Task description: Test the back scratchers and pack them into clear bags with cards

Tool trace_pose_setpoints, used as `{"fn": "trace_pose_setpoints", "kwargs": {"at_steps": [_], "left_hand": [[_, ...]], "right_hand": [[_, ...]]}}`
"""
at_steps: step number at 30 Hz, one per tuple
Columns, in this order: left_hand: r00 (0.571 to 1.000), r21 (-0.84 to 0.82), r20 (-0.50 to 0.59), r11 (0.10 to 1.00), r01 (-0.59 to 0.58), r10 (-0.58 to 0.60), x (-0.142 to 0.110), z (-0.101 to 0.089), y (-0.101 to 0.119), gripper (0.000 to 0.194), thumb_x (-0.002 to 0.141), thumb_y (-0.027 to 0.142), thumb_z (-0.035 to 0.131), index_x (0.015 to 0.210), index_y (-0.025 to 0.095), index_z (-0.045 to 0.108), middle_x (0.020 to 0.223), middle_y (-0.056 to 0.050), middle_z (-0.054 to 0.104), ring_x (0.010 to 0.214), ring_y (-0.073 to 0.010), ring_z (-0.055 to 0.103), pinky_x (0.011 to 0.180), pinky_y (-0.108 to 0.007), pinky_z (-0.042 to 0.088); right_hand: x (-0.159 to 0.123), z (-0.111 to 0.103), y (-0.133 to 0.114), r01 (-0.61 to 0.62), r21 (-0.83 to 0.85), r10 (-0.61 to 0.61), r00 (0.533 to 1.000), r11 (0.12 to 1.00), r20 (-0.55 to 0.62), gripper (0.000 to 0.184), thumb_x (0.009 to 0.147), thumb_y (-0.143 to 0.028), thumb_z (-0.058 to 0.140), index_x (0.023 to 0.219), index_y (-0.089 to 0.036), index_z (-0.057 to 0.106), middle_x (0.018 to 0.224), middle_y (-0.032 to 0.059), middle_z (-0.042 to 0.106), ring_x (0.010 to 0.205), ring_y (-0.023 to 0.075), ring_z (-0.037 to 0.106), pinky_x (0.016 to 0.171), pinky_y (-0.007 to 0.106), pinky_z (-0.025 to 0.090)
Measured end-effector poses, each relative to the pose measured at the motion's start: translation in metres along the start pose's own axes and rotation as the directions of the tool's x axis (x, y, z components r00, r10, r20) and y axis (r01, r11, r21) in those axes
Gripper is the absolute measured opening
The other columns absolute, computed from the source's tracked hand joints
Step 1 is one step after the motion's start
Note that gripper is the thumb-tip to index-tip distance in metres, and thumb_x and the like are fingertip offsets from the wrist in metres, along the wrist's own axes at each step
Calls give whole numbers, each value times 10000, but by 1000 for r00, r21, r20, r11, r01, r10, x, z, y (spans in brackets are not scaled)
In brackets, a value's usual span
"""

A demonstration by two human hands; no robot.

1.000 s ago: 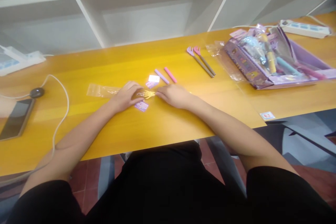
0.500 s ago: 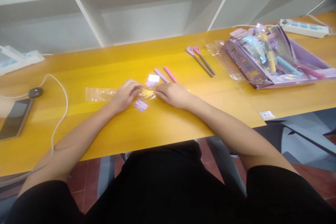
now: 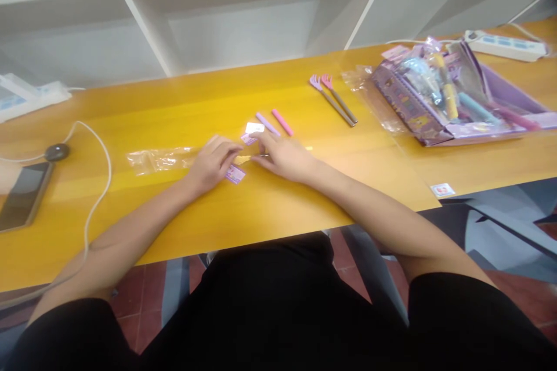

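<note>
My left hand (image 3: 213, 160) is closed, its fingers curled on a clear plastic bag (image 3: 163, 159) that trails off to the left. A small yellow hand-shaped back scratcher head (image 3: 242, 159) shows between my hands, partly covered by the left fingertips. My right hand (image 3: 282, 156) has thumb and forefinger apart, with the scratcher's thin rod running beneath it. Its forefinger reaches a purple-and-white card (image 3: 255, 128). Another purple card (image 3: 235, 174) lies just below the left fingertips. Purple (image 3: 267, 124) and pink tubes (image 3: 282, 122) lie beyond the right hand.
Purple (image 3: 331, 104) and pink back scratchers (image 3: 342, 98) lie side by side farther back. A purple display box (image 3: 409, 104) of wrapped items stands at right. A phone (image 3: 24, 194), cable and round black device (image 3: 57, 152) lie at left. Power strips (image 3: 505, 46) sit near the shelf.
The plastic bag has shifted left. My right thumb and forefinger have spread, the forefinger moving up to the card. The yellow scratcher head has turned and shows less.
</note>
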State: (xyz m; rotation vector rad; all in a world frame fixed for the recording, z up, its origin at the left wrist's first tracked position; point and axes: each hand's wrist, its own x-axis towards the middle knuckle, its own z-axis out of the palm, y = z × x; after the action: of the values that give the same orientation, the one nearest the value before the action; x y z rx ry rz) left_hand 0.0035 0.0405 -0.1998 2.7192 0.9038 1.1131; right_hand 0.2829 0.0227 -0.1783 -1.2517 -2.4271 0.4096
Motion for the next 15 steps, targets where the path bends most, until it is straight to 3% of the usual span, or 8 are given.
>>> {"fn": "trace_pose_setpoints", "kwargs": {"at_steps": [5,10,15], "left_hand": [[998,36,-46,999,-40,42,2,3,7,118,1165,227,647,1272,223,698,1113,-65,788,1031,-220,709,949,-389,598],[998,63,-18,996,-64,65,-1,7,13,118,1169,237,631,1268,227,694,1150,-73,796,1049,-223,737,945,-385,612],[1000,142,11,990,-26,25,-5,12,9,262,1195,246,515,1389,208,688,1221,-114,773,1044,-237,745,864,-361,606]], "right_hand": [[-1,4,-9,-10,-2,10,1000,1000,-28,566,1155,-383,642,1656,-150,518,1521,215,678,1228,380,751,911,443,610],[-2,13,-20,-13,70,17,998,997,-57,584,1150,-360,612,1687,-171,483,1590,209,616,1163,331,747,861,413,600],[-1,16,-20,21,138,-13,998,990,-57,616,1124,-318,600,1695,-133,460,1623,235,578,1083,284,746,906,436,602]]}}
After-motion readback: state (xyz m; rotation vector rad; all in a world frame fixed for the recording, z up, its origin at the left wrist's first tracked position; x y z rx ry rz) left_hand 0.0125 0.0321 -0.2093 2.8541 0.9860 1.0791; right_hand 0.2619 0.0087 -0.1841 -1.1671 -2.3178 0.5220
